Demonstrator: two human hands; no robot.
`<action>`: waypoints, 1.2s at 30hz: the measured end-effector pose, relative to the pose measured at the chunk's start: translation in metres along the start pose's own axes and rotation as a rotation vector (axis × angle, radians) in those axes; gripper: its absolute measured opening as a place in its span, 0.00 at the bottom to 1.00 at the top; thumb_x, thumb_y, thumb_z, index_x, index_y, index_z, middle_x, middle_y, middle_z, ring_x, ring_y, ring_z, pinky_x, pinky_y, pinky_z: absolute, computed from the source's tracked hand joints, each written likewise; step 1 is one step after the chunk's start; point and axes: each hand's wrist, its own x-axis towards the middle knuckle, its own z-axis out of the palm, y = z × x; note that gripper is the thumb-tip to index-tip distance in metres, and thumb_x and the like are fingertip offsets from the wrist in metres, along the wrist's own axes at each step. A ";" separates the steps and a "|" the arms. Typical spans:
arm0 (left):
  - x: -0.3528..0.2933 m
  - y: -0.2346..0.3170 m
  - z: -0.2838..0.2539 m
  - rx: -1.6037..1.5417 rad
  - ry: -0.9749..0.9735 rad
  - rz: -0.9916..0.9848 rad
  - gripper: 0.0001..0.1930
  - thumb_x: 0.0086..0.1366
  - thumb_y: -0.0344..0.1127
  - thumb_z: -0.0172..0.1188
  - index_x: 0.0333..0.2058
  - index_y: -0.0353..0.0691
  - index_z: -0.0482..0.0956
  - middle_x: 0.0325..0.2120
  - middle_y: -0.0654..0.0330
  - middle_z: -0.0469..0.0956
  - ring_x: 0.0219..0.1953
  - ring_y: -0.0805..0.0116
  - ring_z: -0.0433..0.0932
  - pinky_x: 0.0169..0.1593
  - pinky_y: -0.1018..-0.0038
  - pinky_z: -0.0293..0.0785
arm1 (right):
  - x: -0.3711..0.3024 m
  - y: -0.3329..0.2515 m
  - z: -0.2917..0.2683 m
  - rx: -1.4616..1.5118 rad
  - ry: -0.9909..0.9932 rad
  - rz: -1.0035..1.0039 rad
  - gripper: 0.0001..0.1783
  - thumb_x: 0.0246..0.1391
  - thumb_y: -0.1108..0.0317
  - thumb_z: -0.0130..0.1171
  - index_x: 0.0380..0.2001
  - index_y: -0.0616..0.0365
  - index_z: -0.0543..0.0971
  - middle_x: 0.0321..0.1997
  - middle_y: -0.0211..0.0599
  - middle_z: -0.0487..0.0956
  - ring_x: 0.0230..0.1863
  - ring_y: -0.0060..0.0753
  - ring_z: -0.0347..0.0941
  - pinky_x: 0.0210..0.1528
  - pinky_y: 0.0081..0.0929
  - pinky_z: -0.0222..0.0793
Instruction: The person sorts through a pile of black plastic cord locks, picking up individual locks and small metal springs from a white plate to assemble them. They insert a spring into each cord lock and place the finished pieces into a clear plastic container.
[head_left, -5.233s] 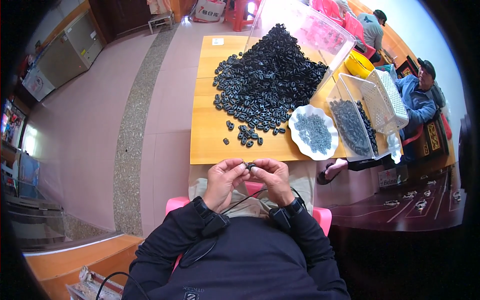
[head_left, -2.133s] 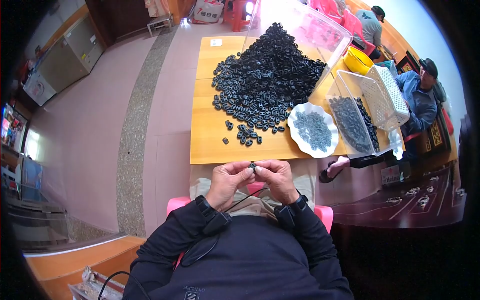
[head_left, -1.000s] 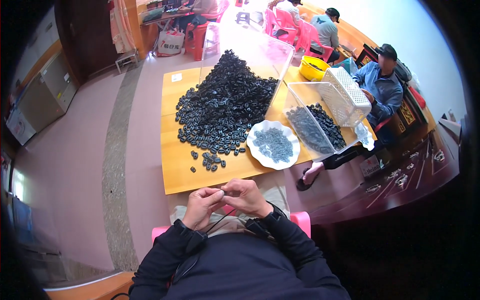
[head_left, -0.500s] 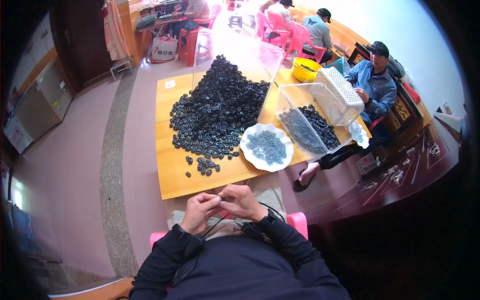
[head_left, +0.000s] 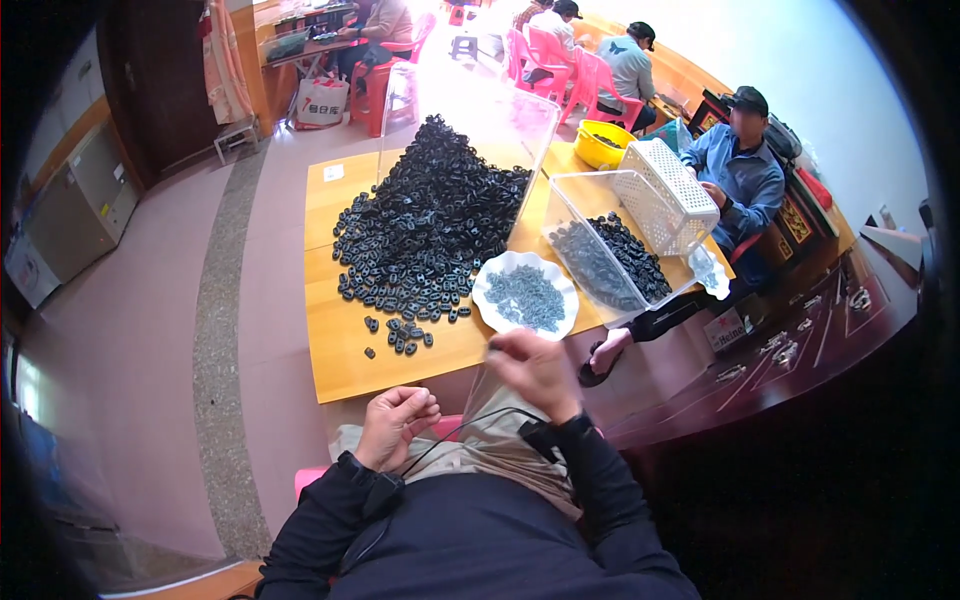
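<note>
My left hand (head_left: 398,425) is above my lap, thumb and fingers pinched together; what they hold, if anything, is hidden. Farther forward and to the right, my right hand (head_left: 532,372) is slightly blurred, its fingertips closed on a small black plastic piece. It is just short of a scalloped white plate (head_left: 487,312) full of tiny grey parts (head_left: 525,297). On the table, a large heap of black two-holed plastic pieces (head_left: 430,210) spills from a tipped clear bin (head_left: 545,140). Several loose black pieces (head_left: 408,335) lie near the table's front edge.
Right of the plate stands a clear bin (head_left: 582,283) with more black pieces, a white perforated basket (head_left: 680,190) leaning at it. Behind is a yellow basin (head_left: 600,147). A person in blue (head_left: 750,175) sits at the right; others sit farther back near pink chairs (head_left: 605,90).
My hands have come apart. The right one has moved forward and right toward the plate with a black piece at its fingertips; the left stays pinched over my lap.
</note>
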 end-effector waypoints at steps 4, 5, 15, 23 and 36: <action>-0.002 0.001 0.001 0.008 -0.006 0.002 0.05 0.64 0.31 0.58 0.35 0.35 0.77 0.31 0.59 0.79 0.33 0.71 0.79 0.41 0.74 0.80 | 0.048 0.000 -0.081 -0.373 0.478 -0.120 0.13 0.45 0.72 0.66 0.36 0.64 0.80 0.27 0.40 0.79 0.26 0.27 0.75 0.31 0.25 0.70; -0.002 0.001 0.000 0.005 0.002 0.005 0.05 0.64 0.31 0.58 0.35 0.35 0.77 0.31 0.59 0.79 0.33 0.71 0.79 0.41 0.74 0.80 | 0.059 0.001 -0.103 -0.582 0.538 -0.152 0.14 0.46 0.71 0.66 0.37 0.66 0.80 0.28 0.41 0.79 0.27 0.30 0.75 0.32 0.27 0.71; 0.001 0.000 -0.001 0.035 0.030 0.013 0.06 0.64 0.30 0.58 0.36 0.34 0.77 0.31 0.60 0.78 0.31 0.72 0.78 0.40 0.74 0.79 | 0.059 0.009 -0.082 -0.573 0.406 -0.085 0.10 0.51 0.69 0.60 0.35 0.63 0.79 0.32 0.44 0.79 0.33 0.43 0.77 0.36 0.33 0.70; 0.002 -0.001 -0.006 -0.034 0.117 0.068 0.05 0.64 0.30 0.59 0.37 0.36 0.77 0.30 0.62 0.78 0.30 0.76 0.78 0.37 0.77 0.79 | 0.037 -0.006 0.039 -0.191 -0.062 -0.254 0.04 0.47 0.76 0.61 0.29 0.60 0.80 0.28 0.41 0.78 0.27 0.38 0.76 0.30 0.27 0.70; 0.006 -0.012 -0.016 -0.117 0.308 0.213 0.06 0.65 0.31 0.55 0.40 0.39 0.74 0.25 0.65 0.77 0.23 0.78 0.75 0.28 0.81 0.76 | 0.052 -0.004 0.150 -0.644 -0.588 -0.256 0.08 0.50 0.66 0.55 0.29 0.58 0.79 0.30 0.43 0.79 0.31 0.49 0.77 0.33 0.42 0.72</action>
